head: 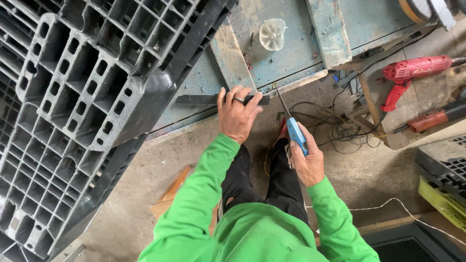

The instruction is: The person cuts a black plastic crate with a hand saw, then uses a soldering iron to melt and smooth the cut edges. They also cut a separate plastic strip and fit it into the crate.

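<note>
Left hand is clamped over a flat, narrow black plastic strip, fingers curled across its far end, pinning it against the edge of the worn, blue-painted wooden tabletop. The right hand has a firm grip on the blue-handled knife with a thin metal blade — blade angled up and away, tip just beside the strip's right end, not quite touching from what shows.

It reads as the trimming stage: the strip is held steady and the blade lined up. The coming cut, I'd judge, calls for a controlled stroke away from those left fingers, which sit very near the blade.

Outward — a big dark grey plastic pallet with a ribbed, honeycombed underside leans at the left, hard and glossy. A red power drill lies on a wooden ledge, tangled black cables below, all over rough, dusty concrete floor.
</note>
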